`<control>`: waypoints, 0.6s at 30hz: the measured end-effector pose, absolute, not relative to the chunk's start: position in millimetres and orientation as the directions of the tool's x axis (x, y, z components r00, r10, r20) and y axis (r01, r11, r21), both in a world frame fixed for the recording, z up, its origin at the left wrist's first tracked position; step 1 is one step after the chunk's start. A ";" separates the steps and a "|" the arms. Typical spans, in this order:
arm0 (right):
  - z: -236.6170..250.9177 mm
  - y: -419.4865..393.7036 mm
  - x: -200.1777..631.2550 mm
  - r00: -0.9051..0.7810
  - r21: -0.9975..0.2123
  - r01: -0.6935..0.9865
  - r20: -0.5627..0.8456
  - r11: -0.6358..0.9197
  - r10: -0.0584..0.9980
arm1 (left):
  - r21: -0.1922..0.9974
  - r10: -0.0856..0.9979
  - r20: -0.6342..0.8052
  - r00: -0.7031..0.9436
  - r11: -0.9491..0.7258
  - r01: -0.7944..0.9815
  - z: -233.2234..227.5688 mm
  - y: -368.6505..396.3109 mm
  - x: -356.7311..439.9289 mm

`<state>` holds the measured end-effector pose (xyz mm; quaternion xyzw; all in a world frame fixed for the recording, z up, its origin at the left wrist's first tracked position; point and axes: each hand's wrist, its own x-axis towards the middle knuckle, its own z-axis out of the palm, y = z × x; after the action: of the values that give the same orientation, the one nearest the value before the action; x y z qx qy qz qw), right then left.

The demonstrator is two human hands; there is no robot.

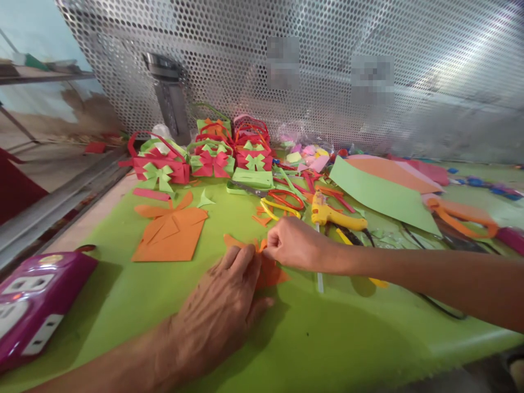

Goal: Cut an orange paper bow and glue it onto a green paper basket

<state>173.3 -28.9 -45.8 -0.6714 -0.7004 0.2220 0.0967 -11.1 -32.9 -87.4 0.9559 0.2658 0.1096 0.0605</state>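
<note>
An orange foam cutout point(272, 275) lies on the green table top, mostly covered by my hands. My left hand point(223, 305) presses its bunched fingertips down on the cutout, with the thumb stretched to the right. From the right, my right hand point(301, 243) is closed in a pinch at the cutout's upper edge, its fingertips beside those of my left. Another orange foam piece point(167, 240), with a bow shape on top, lies flat to the left. A yellow glue gun point(338, 215) with a clear glue stick lies just beyond my right hand.
Scissors point(286, 202) lie beyond my hands. Small foam baskets point(213, 161) with bows stand at the back near a grey bottle point(170, 98). A purple power strip point(41, 300) sits at the left. Foam sheets point(385, 191) lie right; a perforated metal panel point(229, 54) stands behind.
</note>
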 end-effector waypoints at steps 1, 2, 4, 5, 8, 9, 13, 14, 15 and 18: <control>-46.0 -28.7 173.4 -0.080 -0.441 0.897 -0.163 0.000 0.983 | 0.165 0.520 0.177 0.836 -0.853 0.496 -87.2 -33.0 -10.9; -46.2 -28.5 173.4 -0.079 -0.442 0.897 -0.164 -0.001 0.983 | 0.157 0.519 0.178 0.836 -0.854 0.496 -87.1 -33.0 -10.7; -46.1 -28.5 173.0 -0.080 -0.442 0.897 -0.166 -0.002 0.983 | 0.146 0.516 0.179 0.838 -0.856 0.496 -86.8 -33.0 -10.1; -45.8 -28.6 172.8 -0.080 -0.441 0.897 -0.166 -0.002 0.983 | 0.138 0.509 0.176 0.842 -0.860 0.491 -86.8 -33.0 -9.7; -43.2 -29.2 173.2 -0.081 -0.438 0.899 -0.156 0.004 0.984 | 0.099 0.485 0.174 0.857 -0.875 0.474 -86.9 -33.1 -8.4; -41.7 -29.3 173.9 -0.078 -0.441 0.897 -0.155 0.002 0.985 | 0.086 0.477 0.175 0.861 -0.879 0.469 -87.1 -33.2 -8.1; -33.7 -29.8 179.6 -0.042 -0.457 0.889 -0.151 -0.033 0.988 | 0.063 0.475 0.167 0.864 -0.879 0.472 -88.0 -33.9 -7.4; -31.9 -30.7 181.3 -0.044 -0.459 0.888 -0.140 -0.025 0.989 | 0.065 0.482 0.165 0.861 -0.876 0.478 -87.8 -34.3 -7.4; -30.5 -32.1 183.0 -0.051 -0.456 0.890 -0.118 -0.008 0.992 | 0.070 0.486 0.162 0.859 -0.874 0.481 -87.4 -34.7 -7.5; -30.0 -40.7 186.7 -0.095 -0.403 0.912 -0.021 0.079 0.995 | 0.082 0.485 0.158 0.860 -0.874 0.478 -85.6 -36.2 -7.8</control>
<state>186.7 -40.7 -30.0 -0.6599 -0.7226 0.1590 0.1309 -7.8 -36.2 -85.6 0.9642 0.2498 0.0872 0.0198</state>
